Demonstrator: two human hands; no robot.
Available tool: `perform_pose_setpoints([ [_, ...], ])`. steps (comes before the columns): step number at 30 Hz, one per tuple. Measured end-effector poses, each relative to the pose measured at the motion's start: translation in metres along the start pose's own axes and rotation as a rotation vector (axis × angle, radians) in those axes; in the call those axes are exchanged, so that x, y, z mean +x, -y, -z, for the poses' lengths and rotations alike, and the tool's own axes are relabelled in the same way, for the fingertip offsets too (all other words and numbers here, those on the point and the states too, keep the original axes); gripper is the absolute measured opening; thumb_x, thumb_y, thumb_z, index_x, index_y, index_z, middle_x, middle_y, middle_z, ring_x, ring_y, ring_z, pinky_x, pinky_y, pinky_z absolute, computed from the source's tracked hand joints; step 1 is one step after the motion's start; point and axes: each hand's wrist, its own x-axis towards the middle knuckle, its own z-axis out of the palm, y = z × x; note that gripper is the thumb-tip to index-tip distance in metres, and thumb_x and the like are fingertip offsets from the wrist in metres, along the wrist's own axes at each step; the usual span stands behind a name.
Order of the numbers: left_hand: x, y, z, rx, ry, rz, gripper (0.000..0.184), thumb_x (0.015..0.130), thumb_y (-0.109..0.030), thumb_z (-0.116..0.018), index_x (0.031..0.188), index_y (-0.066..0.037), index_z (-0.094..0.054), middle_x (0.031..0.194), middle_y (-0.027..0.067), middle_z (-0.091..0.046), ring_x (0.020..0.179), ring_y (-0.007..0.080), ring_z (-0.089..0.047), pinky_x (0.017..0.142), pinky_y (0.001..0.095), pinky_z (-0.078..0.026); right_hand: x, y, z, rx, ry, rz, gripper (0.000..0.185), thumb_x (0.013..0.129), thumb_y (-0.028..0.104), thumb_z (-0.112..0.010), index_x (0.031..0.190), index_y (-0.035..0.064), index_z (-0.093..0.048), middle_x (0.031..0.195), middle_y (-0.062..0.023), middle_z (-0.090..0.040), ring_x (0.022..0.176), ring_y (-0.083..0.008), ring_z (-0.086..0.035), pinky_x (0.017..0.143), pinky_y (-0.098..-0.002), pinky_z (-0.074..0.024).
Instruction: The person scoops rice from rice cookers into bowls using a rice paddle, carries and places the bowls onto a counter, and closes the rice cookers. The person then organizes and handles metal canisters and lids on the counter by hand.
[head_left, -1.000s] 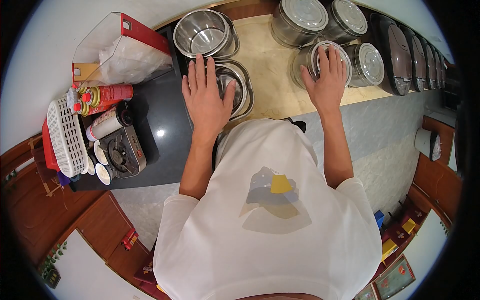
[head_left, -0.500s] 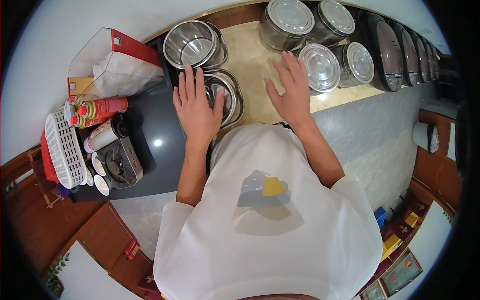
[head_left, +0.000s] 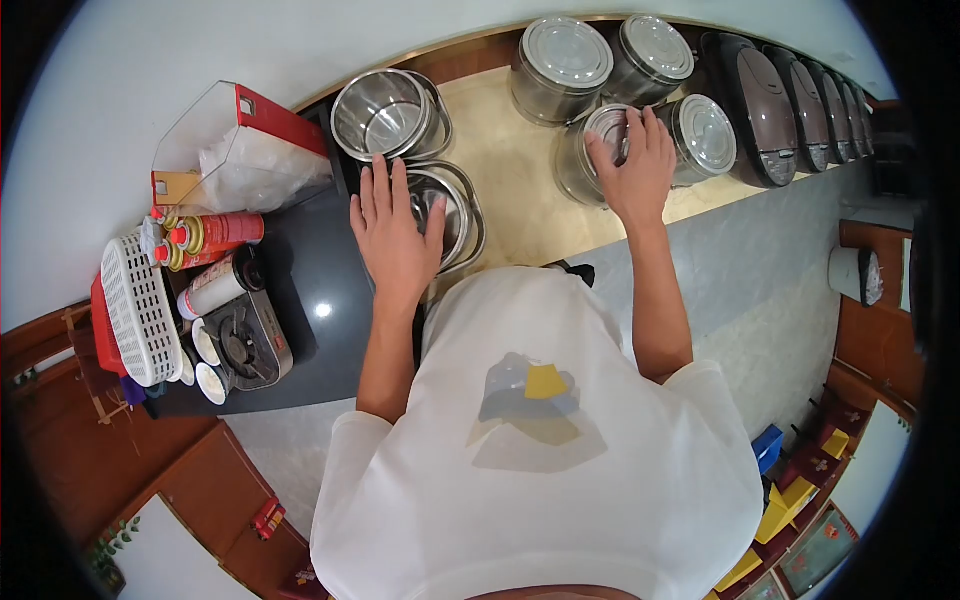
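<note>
My left hand (head_left: 397, 235), fingers spread, is over the left edge of a steel pot (head_left: 450, 222) on the counter; whether it touches the rim I cannot tell. Behind that pot stands another open steel pot (head_left: 383, 115). On the right, my right hand (head_left: 637, 170) lies over the lid of a steel canister (head_left: 575, 165), its fingers bent but apart and nothing gripped. Beside it is a second lidded canister (head_left: 705, 138). Farther back stand two more, a larger one (head_left: 563, 60) and another (head_left: 655, 50).
A row of dark appliances (head_left: 755, 110) lines the right. At the left are a portable gas stove (head_left: 242, 340), red gas cans (head_left: 225, 232), a white basket (head_left: 143, 310) and a clear-sided box (head_left: 285, 120) with plastic bags. A bin (head_left: 848, 274) stands far right.
My right hand lifted off the front canister and moved left, then came back right over its lid. My left hand stayed by the pot. The camera view shifted slightly.
</note>
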Motion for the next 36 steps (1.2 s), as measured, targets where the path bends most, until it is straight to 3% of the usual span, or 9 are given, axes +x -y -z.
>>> perform_pose_setpoints([
  [2, -0.001, -0.001, 0.0, -0.002, 0.0, 0.009, 0.067, 0.094, -0.035, -0.067, 0.149, -0.003, -0.047, 0.159, 0.0184, -0.038, 0.147, 0.0381, -0.035, 0.119, 0.0539, -0.026, 0.0, 0.002, 0.002, -0.007, 0.014, 0.001, 0.077, 0.084, 0.056, -0.071, 0.133, -0.0027, -0.059, 0.143, -0.0268, -0.053, 0.134, -0.0424, -0.045, 0.113, -0.0542, -0.0308],
  [19, 0.001, -0.004, 0.009, -0.051, -0.024, 0.078, 0.063, 0.09, -0.029, -0.07, 0.145, -0.004, -0.051, 0.158, 0.0157, -0.041, 0.144, 0.0358, -0.04, 0.116, 0.0488, -0.03, 0.002, 0.008, 0.004, -0.006, 0.062, 0.055, 0.083, 0.081, 0.056, -0.074, 0.138, -0.0013, -0.054, 0.148, -0.0265, -0.046, 0.136, -0.046, -0.04, 0.115, -0.0581, -0.0264],
  [26, -0.001, 0.0, 0.011, -0.145, -0.081, 0.108, 0.066, 0.089, -0.028, -0.071, 0.146, -0.002, -0.049, 0.159, 0.0161, -0.04, 0.143, 0.0389, -0.04, 0.115, 0.0519, -0.032, 0.0, 0.005, 0.006, -0.019, 0.175, 0.073, 0.088, 0.082, 0.055, -0.074, 0.144, -0.0019, -0.047, 0.153, -0.0301, -0.04, 0.139, -0.0528, -0.034, 0.115, -0.0613, -0.023],
  [36, -0.004, 0.004, 0.009, -0.181, -0.075, 0.122, 0.074, 0.086, -0.028, -0.073, 0.147, 0.002, -0.045, 0.157, 0.0201, -0.04, 0.143, 0.0436, -0.037, 0.116, 0.0538, -0.03, 0.002, 0.001, 0.009, -0.031, 0.229, 0.119, 0.09, 0.082, 0.053, -0.074, 0.145, -0.0029, -0.044, 0.15, -0.0319, -0.039, 0.136, -0.0534, -0.035, 0.115, -0.0614, -0.0234],
])
